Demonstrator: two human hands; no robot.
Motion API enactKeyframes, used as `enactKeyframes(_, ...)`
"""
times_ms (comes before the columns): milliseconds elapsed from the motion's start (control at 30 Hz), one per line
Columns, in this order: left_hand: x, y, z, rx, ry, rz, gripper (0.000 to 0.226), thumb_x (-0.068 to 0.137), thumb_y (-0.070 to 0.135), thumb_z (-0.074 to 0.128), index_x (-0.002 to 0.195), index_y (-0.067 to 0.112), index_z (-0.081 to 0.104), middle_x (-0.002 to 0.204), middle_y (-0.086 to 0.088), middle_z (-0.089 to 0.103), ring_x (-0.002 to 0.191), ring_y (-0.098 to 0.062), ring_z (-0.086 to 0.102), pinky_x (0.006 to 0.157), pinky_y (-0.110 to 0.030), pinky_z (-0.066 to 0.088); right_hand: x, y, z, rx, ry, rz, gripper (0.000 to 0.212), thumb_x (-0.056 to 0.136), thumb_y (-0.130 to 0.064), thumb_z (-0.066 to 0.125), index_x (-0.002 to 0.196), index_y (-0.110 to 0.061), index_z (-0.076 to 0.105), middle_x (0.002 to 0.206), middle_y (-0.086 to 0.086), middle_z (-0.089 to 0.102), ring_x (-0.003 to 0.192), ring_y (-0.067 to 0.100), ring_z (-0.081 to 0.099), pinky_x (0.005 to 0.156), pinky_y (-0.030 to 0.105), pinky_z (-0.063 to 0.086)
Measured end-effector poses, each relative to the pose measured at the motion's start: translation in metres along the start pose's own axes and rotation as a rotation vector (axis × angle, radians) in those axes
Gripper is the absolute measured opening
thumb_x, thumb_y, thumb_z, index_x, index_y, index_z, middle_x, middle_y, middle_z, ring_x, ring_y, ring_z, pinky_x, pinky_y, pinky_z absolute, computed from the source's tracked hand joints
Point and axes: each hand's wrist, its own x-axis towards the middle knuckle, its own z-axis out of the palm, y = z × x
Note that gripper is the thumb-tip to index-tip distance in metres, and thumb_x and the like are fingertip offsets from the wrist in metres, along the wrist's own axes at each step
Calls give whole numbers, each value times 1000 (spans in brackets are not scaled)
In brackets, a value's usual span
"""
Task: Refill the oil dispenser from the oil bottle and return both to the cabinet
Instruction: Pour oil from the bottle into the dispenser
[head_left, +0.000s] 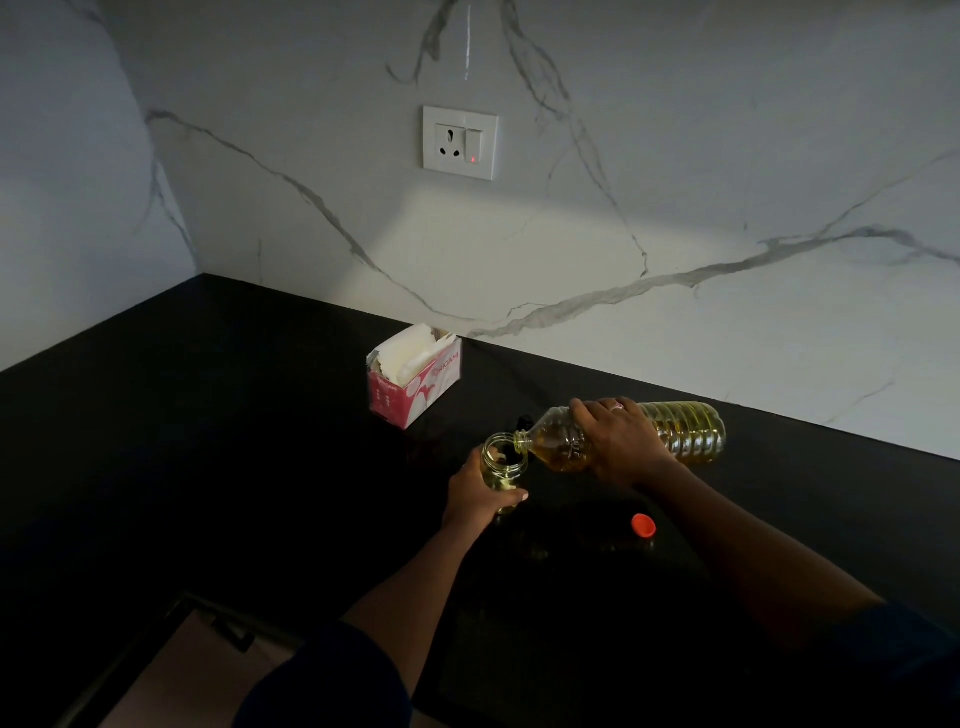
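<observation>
Shadow hides much of the black countertop (260, 415), both sleeves run off the bottom edge, and a small dark object (524, 420) just right of centre is too dim to identify. Beside it, the right hand (618, 441) clamps round the clear ribbed plastic bottle of yellow oil (685, 431), tipped nearly flat, mouth at the rim of the small clear glass dispenser (501, 462), which the left hand (480, 493) grips from the left. Round orange cap (644, 525) lies lower right of them

The bottle (688, 431) is clear ribbed plastic; the dispenser (497, 461) is clear and smooth, glass or plastic undetermined. The cap (644, 525) is smooth orange-red plastic, the box (415, 387) printed cardboard. The counter (234, 426) is dark polished stone; the wall (701, 182) is smooth white veined marble.
</observation>
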Motion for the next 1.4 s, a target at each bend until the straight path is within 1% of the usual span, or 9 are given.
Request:
enactKeyframes(233, 0, 0, -1, 12, 0, 2, 84, 61, 22, 85, 134, 21, 42, 131, -4, 54, 124, -21, 49, 102, -34, 43, 1, 2, 1, -5, 23, -25, 83, 77, -44, 66, 143, -9, 27, 138, 13, 46, 126, 30, 43, 109, 42, 25)
enactKeyframes(400, -1, 1, -1, 7, -12, 4, 84, 63, 21, 85, 135, 19, 42, 132, -5, 53, 125, -22, 47, 103, -35, 43, 2, 2, 0, -9, 10, -22, 84, 78, -43, 65, 144, -10, 25, 141, 13, 43, 128, 30, 40, 110, 43, 23)
enactKeyframes(500, -1, 0, -1, 5, -7, 12, 83, 62, 22, 85, 134, 19, 43, 131, -4, 54, 124, -21, 49, 102, -35, 44, 2, 2, 0, -18, 12, -29, 84, 77, -40, 67, 143, -9, 27, 139, 14, 45, 127, 31, 42, 109, 44, 25)
enactKeyframes(733, -1, 0, -1, -2, 4, 10, 85, 60, 22, 86, 134, 20, 43, 131, -4, 54, 124, -21, 48, 103, -36, 43, 4, 3, 0, -37, 0, -29, 84, 78, -42, 66, 144, -10, 24, 141, 12, 43, 128, 29, 40, 110, 43, 24)
enactKeyframes(833, -1, 0, -1, -5, 8, 14, 84, 61, 21, 86, 134, 20, 43, 130, -4, 55, 123, -21, 49, 102, -34, 43, 4, 3, -1, -36, -1, -30, 84, 78, -43, 65, 144, -10, 24, 141, 11, 42, 129, 29, 40, 110, 43, 24)
enactKeyframes(1033, -1, -1, 0, -14, 11, 15, 81, 60, 21, 86, 131, 21, 46, 127, -3, 57, 121, -20, 51, 102, -35, 44, 3, 3, -3, -40, 7, -39, 84, 75, -39, 69, 142, -7, 29, 137, 15, 47, 125, 33, 44, 108, 45, 26)
enactKeyframes(1167, 0, -1, 1, -15, 2, 2, 82, 60, 21, 86, 132, 21, 45, 130, -4, 55, 124, -21, 49, 103, -37, 43, 4, 2, -2, -46, 7, -37, 84, 76, -40, 69, 142, -8, 28, 138, 14, 46, 126, 32, 43, 109, 44, 25)
enactKeyframes(1300, 0, 0, 0, -9, 6, 6, 81, 60, 21, 86, 131, 21, 45, 129, -3, 56, 123, -20, 50, 102, -35, 43, 4, 3, -2, -41, 9, -40, 85, 76, -41, 68, 143, -9, 27, 139, 13, 45, 127, 31, 42, 109, 43, 25)
enactKeyframes(1400, 0, -1, 0, -8, 5, 4, 82, 60, 22, 86, 131, 21, 45, 129, -3, 55, 123, -21, 49, 102, -37, 44, 5, 3, -2, -46, -3, -38, 87, 75, -41, 69, 144, -10, 25, 140, 13, 43, 128, 30, 41, 110, 43, 24)
